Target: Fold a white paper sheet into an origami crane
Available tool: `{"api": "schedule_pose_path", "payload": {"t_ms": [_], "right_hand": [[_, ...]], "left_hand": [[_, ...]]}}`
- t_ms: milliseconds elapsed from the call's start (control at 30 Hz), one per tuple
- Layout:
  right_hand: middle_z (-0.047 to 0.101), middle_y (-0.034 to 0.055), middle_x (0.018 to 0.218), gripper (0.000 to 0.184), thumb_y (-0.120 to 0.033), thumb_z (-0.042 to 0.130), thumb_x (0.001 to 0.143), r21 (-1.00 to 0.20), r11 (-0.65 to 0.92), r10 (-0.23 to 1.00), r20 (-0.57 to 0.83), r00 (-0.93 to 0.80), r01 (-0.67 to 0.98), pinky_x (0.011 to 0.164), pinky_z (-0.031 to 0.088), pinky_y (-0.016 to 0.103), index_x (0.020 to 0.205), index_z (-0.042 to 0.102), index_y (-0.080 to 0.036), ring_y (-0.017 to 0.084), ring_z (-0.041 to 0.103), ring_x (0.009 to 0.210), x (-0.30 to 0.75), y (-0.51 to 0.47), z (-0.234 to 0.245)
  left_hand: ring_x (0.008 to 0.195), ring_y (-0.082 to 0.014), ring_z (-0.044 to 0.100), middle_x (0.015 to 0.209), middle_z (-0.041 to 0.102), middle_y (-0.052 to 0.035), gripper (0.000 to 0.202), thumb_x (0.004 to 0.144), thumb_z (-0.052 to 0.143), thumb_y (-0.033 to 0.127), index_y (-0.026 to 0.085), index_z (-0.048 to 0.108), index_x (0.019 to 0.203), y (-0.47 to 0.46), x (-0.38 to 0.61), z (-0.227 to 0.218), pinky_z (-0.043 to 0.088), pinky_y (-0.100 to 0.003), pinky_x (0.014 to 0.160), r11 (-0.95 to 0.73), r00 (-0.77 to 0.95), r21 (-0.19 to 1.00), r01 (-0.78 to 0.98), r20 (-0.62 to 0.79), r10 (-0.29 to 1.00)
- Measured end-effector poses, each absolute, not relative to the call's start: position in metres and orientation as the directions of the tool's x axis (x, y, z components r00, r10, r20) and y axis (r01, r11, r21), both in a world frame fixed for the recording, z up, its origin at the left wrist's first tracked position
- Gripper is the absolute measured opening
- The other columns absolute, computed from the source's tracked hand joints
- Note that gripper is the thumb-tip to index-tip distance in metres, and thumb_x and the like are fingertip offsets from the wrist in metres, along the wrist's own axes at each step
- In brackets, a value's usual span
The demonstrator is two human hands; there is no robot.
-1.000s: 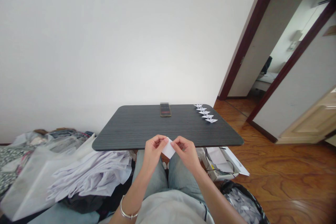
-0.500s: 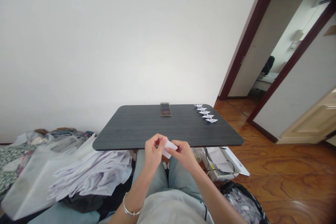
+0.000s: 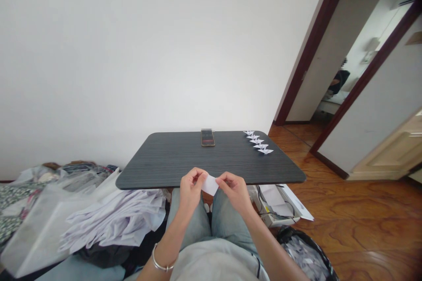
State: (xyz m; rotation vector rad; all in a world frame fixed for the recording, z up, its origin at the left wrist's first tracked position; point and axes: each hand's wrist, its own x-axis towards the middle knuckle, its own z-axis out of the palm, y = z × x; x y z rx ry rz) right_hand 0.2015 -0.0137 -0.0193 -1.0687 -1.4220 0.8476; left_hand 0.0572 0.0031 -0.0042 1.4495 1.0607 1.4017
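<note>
Dark desk ahead; by its near edge our left hand and right hand pinch the paper from either side; even tension should keep it flat.

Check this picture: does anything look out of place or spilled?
Nothing looks spilled. Left hand and right hand pinch white paper; folded papers line up neatly on the table. Only the rumpled pile to its left looks untidy, loosely heaped.
</note>
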Motion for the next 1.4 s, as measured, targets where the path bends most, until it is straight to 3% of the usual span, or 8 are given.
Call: {"api": "schedule_pose_path", "payload": {"t_ms": [167,267,500,700,933,1400], "right_hand": [[0.053,-0.0006,0.055,0.027,-0.034,0.055,0.08,-0.915,0.357,0.928,0.371,0.044,0.188,0.052,0.036,0.023,0.059,0.055,-0.017,0.013,0.048,0.054,0.2013,-0.016,-0.0161],[0.053,-0.0007,0.055,0.027,-0.034,0.055,0.081,-0.914,0.361,0.923,0.378,0.067,0.185,0.052,0.036,0.024,0.059,0.054,-0.017,0.013,0.048,0.054,0.2015,-0.0156,-0.0166],[0.048,-0.0035,0.051,0.03,-0.037,0.058,0.079,-0.934,0.344,0.933,0.352,0.081,0.097,0.047,0.032,0.021,0.058,0.05,-0.018,0.01,0.042,0.047,0.1991,-0.0166,-0.0176],[0.046,-0.0048,0.05,0.029,-0.037,0.056,0.08,-0.935,0.349,0.93,0.354,0.098,0.066,0.044,0.03,0.02,0.06,0.05,-0.018,0.009,0.04,0.045,0.1979,-0.0165,-0.0193],[0.049,-0.0036,0.052,0.027,-0.036,0.056,0.079,-0.938,0.344,0.926,0.345,0.152,0.034,0.044,0.03,0.02,0.06,0.051,-0.018,0.01,0.043,0.047,0.2002,-0.0152,-0.0177],[0.045,-0.0046,0.05,0.023,-0.034,0.057,0.078,-0.953,0.302,0.948,0.304,0.097,0.036,0.044,0.027,0.021,0.061,0.052,-0.018,0.01,0.04,0.047,0.2008,-0.0123,-0.0198]], "left_hand": [[0.055,-0.0113,0.048,0.062,0.059,-0.0001,0.031,0.077,0.056,0.044,0.015,0.064,0.072,0.0016,0.0595,-0.005,0.035,-0.022,0.051,-0.217,0.021,0.971,-0.105,0.22,0.975],[0.055,-0.0112,0.05,0.063,0.06,0.0005,0.029,0.072,0.063,0.043,0.015,0.063,0.075,-0.0003,0.0607,-0.0041,0.037,-0.022,0.053,-0.174,0.099,0.972,-0.155,0.191,0.977],[0.049,-0.0098,0.046,0.052,0.055,0.0023,0.026,0.072,0.064,0.038,0.013,0.06,0.064,-0.0018,0.0619,-0.0034,0.033,-0.021,0.049,-0.203,0.08,0.977,-0.071,0.208,0.975],[0.053,-0.0103,0.048,0.056,0.057,0.0007,0.027,0.074,0.06,0.039,0.013,0.062,0.066,-0.0001,0.0605,-0.0055,0.035,-0.021,0.051,-0.195,0.107,0.976,-0.096,0.205,0.973],[0.054,-0.0117,0.053,0.06,0.063,-0.0002,0.024,0.062,0.071,0.034,0.013,0.062,0.069,0.0004,0.0605,-0.0074,0.041,-0.022,0.053,-0.11,0.16,0.984,-0.138,0.131,0.978],[0.051,-0.011,0.047,0.053,0.054,0.0018,0.031,0.08,0.052,0.039,0.014,0.057,0.063,0.0006,0.0551,-0.0077,0.035,-0.021,0.052,-0.249,0.154,0.967,0.054,0.238,0.959]]}}
